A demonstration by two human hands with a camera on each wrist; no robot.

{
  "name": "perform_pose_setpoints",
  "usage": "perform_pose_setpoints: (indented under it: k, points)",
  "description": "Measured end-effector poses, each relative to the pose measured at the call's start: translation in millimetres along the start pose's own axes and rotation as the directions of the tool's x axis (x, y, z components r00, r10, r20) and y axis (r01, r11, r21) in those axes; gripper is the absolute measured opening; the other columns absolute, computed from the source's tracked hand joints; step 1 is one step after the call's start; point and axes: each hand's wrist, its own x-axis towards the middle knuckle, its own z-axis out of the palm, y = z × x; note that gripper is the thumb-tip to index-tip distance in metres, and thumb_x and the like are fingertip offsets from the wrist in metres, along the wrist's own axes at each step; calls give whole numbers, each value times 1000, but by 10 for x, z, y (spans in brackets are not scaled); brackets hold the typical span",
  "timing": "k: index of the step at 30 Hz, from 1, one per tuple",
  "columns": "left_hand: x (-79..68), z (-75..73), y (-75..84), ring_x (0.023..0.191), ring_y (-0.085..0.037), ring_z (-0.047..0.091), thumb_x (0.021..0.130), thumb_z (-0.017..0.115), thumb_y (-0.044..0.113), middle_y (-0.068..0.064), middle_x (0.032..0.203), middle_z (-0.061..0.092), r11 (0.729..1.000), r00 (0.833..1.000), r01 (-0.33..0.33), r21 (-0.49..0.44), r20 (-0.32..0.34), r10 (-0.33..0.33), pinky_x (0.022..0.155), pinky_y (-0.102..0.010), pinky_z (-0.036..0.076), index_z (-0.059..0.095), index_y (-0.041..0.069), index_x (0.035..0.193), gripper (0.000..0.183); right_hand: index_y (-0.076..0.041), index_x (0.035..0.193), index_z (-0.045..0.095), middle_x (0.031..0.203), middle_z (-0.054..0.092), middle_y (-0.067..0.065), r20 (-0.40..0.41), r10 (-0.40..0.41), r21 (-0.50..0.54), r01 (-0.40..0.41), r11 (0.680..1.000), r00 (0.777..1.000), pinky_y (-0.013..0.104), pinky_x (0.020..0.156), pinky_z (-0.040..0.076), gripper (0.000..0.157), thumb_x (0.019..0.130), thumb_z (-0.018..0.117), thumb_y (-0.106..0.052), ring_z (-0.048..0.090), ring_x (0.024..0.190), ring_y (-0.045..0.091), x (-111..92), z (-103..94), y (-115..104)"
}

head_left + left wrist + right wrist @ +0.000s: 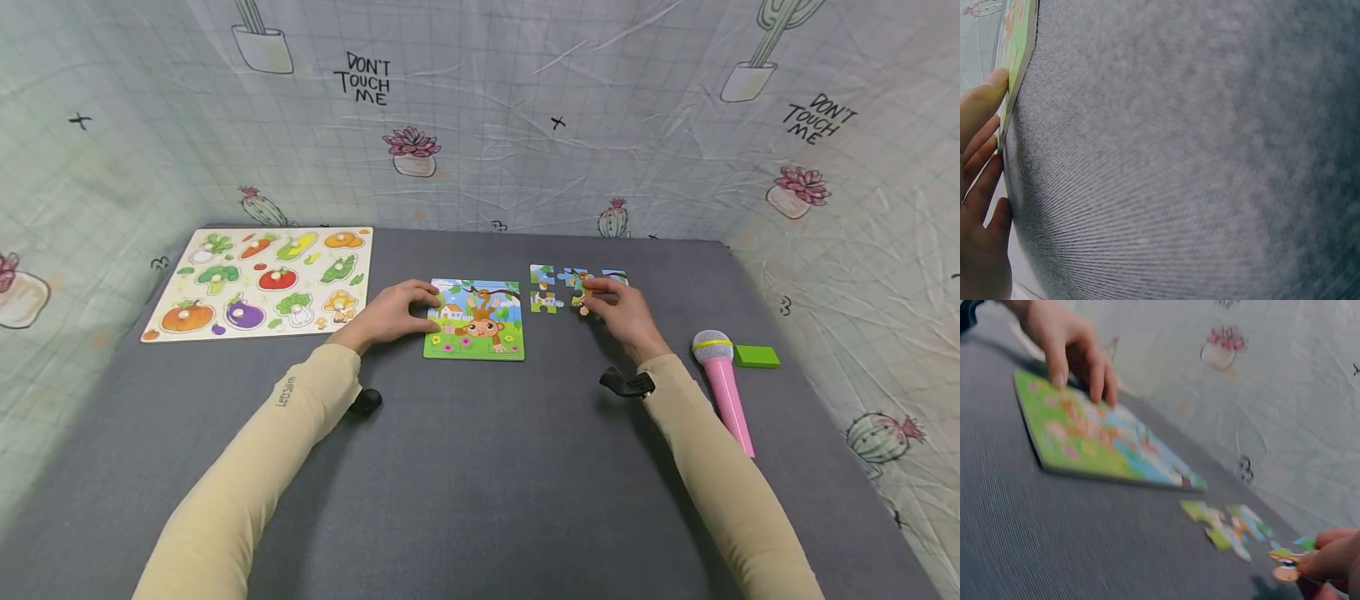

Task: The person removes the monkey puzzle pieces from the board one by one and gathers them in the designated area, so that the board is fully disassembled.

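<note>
- Dark grey bench (480,483) with a fine, woven-looking surface.
- Pale, creased cloth (495,179) rising on 3 sides, printed with grid lines, potted plants (412,152) and 2 "DON'T TOUCH ME" letterings (363,77).
- Soft light, the cloth greener at the left.

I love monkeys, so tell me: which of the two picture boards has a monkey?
The smaller board, whose left edge the left hand holds: a brown monkey is printed on it. The bigger cream board shows vegetables.
</note>
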Motion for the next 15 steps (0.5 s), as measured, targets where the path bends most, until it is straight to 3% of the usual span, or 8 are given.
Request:
perform_pose_setpoints:
  k: [7, 15]
  points:
    - [0, -3, -7, 137, -32, 39, 87, 76, 27, -11, 143, 49, 1000, 1000, -7, 2, 4, 7, 113, -48, 31, 66, 4, 124, 45, -6, 133, 58, 136, 52, 14, 83, 19, -73, -13, 997, 996, 42, 88, 48, 38, 96, 64, -14, 56, 114, 32, 26, -110, 54]
    - [13, 2, -26, 137, -32, 38, 87, 76, 27, -11, 144, 48, 1000, 1000, -7, 12, 1, 7, 113, -49, 30, 65, 4, 124, 46, -5, 132, 60, 134, 54, 15, 131, -17, -130, 34, 991, 991, 45, 90, 50, 38, 95, 65, -13, 58, 112, 33, 43, -111, 42]
